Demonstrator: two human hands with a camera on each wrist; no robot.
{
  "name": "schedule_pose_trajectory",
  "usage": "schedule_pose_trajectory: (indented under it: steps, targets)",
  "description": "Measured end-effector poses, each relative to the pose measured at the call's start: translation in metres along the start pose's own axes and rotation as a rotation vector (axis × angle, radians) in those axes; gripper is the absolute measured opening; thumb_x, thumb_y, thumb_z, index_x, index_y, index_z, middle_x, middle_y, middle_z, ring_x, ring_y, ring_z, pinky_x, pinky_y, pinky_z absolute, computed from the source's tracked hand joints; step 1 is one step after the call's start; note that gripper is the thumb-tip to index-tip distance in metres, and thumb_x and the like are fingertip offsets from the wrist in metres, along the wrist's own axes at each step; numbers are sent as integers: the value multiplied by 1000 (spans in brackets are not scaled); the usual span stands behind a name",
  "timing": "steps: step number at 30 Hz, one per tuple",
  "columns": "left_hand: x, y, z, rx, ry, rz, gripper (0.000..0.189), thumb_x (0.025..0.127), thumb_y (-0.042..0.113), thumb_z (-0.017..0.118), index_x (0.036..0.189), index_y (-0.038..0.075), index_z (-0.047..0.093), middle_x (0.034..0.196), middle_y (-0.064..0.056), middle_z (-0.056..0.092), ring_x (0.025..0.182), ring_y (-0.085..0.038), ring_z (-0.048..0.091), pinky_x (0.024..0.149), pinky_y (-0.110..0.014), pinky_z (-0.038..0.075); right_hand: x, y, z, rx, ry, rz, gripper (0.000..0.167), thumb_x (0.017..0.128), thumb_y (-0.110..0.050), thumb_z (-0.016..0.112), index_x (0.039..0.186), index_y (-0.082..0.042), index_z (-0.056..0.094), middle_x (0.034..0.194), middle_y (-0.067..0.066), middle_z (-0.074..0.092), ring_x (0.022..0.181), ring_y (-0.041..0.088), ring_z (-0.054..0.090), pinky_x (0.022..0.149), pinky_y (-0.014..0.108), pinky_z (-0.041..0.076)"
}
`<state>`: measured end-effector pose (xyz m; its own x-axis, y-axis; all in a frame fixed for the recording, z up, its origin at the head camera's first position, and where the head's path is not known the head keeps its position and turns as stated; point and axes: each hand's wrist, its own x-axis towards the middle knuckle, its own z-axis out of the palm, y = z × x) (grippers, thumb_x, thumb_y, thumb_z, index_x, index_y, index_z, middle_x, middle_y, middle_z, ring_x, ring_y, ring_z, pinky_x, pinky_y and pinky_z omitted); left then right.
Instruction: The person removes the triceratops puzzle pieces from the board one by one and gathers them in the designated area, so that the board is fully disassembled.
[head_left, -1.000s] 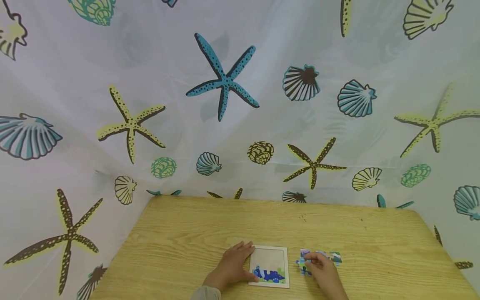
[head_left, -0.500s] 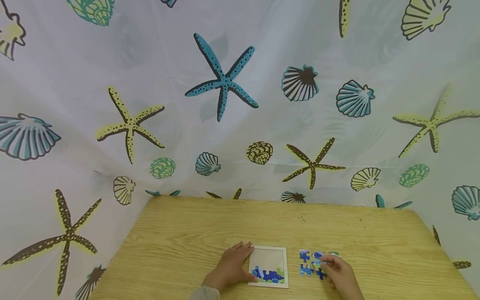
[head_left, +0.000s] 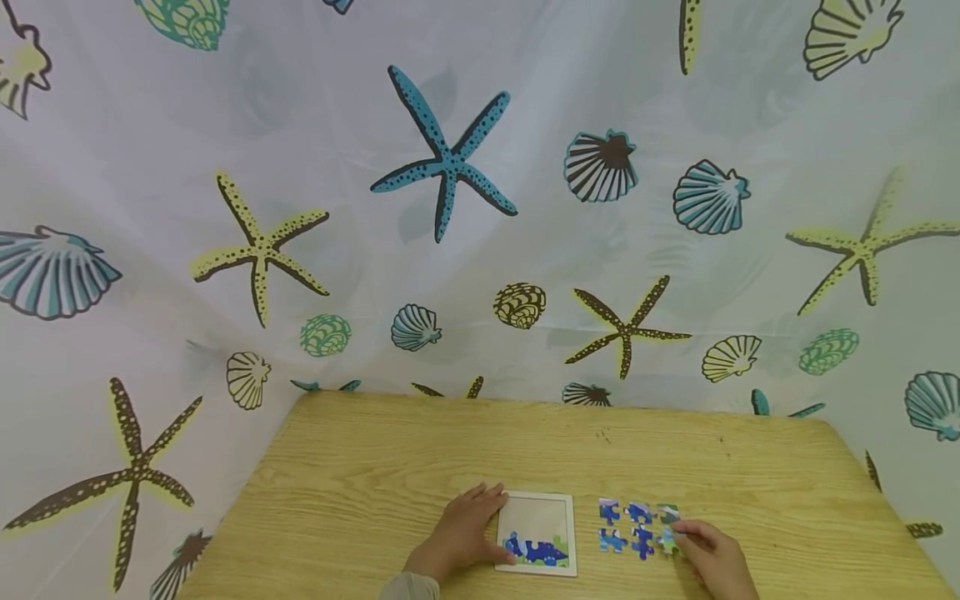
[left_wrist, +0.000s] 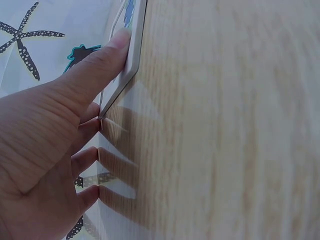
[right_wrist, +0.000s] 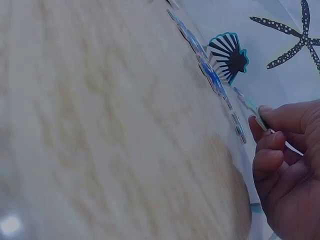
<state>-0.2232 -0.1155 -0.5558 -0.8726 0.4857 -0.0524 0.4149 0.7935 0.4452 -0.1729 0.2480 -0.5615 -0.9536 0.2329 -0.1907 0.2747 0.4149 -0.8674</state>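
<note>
A square, white-framed puzzle tray (head_left: 574, 533) lies on the table, with blue and green pieces (head_left: 536, 550) filling its lower part. My left hand (head_left: 467, 527) rests along the tray's left side. Its straight thumb (left_wrist: 95, 67) presses on the rim, and the other fingertips touch the table and the tray's far left corner. Right of the tray, my right hand (head_left: 712, 552) pinches a pale green and blue puzzle piece (head_left: 667, 541) between thumb and fingers. In the right wrist view this puzzle piece (right_wrist: 250, 106) is tilted above the table.
Several loose puzzle pieces (head_left: 641, 542) lie in two rows between the tray and my right hand. A white cloth (head_left: 480, 250) printed with starfish and shells surrounds the wood-grain table (head_left: 420, 442) at the back and sides.
My right hand has moved rightward across the loose pieces to the row's right end, uncovering them, and now pinches the pale green and blue piece. My left hand and the tray stay put.
</note>
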Motion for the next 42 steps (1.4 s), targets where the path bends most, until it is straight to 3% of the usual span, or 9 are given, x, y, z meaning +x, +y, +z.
schedule_pose_trajectory:
  steps: [5, 12, 18, 28, 42]
  targets:
    - [0, -1, 0, 1, -7, -6, 90, 66, 52, 79, 138, 8, 48, 147, -6, 41, 136, -34, 33, 105, -57, 30, 4, 4, -4, -71, 3, -24, 26, 87, -21, 67, 103, -1, 70, 105, 12, 68, 92, 14, 62, 69, 18, 48]
    - [-1, 1, -1, 1, -5, 2, 90, 66, 52, 79, 138, 7, 49, 147, -7, 42, 136, -34, 33, 105, -57, 30, 7, 4, -3, -115, 8, -62, 21, 87, -14, 66, 102, 0, 70, 101, 12, 69, 90, 18, 64, 73, 28, 52]
    - [0, 0, 1, 13, -5, 2, 90, 66, 53, 78, 139, 8, 48, 147, -6, 42, 136, -34, 33, 106, -55, 31, 11, 7, 0, -160, 7, -87, 17, 87, -10, 65, 100, 0, 70, 97, 10, 70, 85, 17, 63, 70, 26, 51]
    - [-1, -1, 2, 8, -2, -4, 90, 66, 53, 79, 139, 9, 48, 147, -6, 42, 136, -33, 33, 106, -56, 31, 9, 8, -1, -121, 13, -60, 21, 88, -10, 64, 104, 2, 66, 100, 10, 66, 86, 18, 63, 76, 34, 52]
    - [-3, 3, -2, 16, -2, -12, 89, 67, 51, 79, 138, 8, 49, 146, -6, 42, 136, -33, 34, 106, -55, 31, 8, 8, -6, -37, 9, 3, 41, 89, -32, 65, 112, 2, 64, 102, 7, 67, 84, 8, 58, 71, 22, 48]
